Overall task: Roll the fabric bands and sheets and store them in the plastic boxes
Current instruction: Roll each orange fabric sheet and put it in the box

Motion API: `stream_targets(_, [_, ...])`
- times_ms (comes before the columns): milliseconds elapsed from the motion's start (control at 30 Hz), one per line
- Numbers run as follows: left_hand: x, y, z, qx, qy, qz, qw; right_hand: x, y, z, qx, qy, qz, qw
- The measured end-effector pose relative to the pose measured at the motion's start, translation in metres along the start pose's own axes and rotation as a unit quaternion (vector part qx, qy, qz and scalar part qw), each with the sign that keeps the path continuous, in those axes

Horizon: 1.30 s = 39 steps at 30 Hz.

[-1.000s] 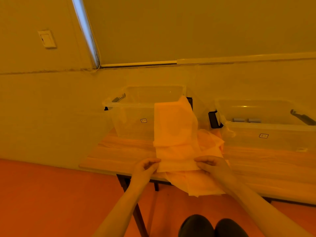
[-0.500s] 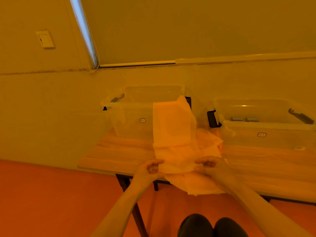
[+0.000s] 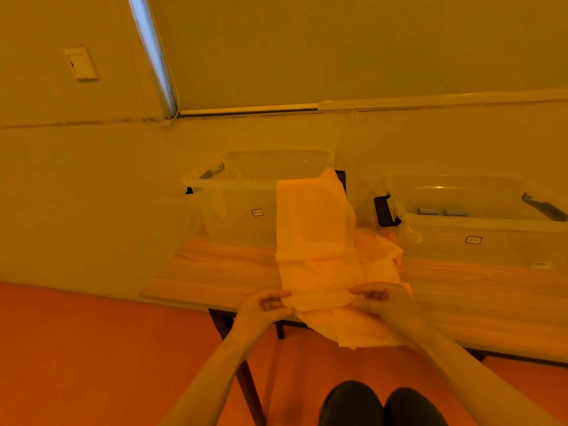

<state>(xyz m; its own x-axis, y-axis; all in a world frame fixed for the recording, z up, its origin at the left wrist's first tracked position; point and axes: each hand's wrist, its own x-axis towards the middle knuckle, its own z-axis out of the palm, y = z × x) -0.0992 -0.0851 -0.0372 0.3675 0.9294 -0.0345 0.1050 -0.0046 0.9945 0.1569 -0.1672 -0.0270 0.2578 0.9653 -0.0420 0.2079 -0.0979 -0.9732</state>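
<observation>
At the table's (image 3: 215, 272) near edge, the left hand (image 3: 261, 305) and right hand (image 3: 381, 299) each pinch an end of a sheet's (image 3: 313, 229) first small roll. The sheet runs away over more fabric and up against the left box (image 3: 233, 182); the right box (image 3: 479, 222) stands beyond. Rolling has apparently just begun, and next both hands must turn evenly away.

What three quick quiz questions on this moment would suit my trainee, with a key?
1. True or false: both hands pinch the near edge of the fabric sheet.
2. Which box does the sheet's far end drape against? A) left plastic box B) right plastic box
3. Fill in: small grey rolls lie in the ____ box.

Key: 1 true, left hand and right hand each grip an end of the edge; 2 A; 3 right.
</observation>
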Motion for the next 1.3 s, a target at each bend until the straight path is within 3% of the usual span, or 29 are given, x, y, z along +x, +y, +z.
stream_targets(500, [0.005,-0.007,0.001,0.003,0.019,0.004,1.000,0.002,-0.001,0.006,0.087,0.037,-0.002,0.996])
stream_targets(933, [0.004,-0.010,0.006,-0.037,0.063,0.015,0.997,0.001,0.001,0.012,0.089,0.087,-0.005,0.992])
stream_targets(1300, [0.002,-0.019,0.002,-0.031,0.033,0.000,0.999,0.001,0.002,0.011,0.101,0.041,0.002,0.994])
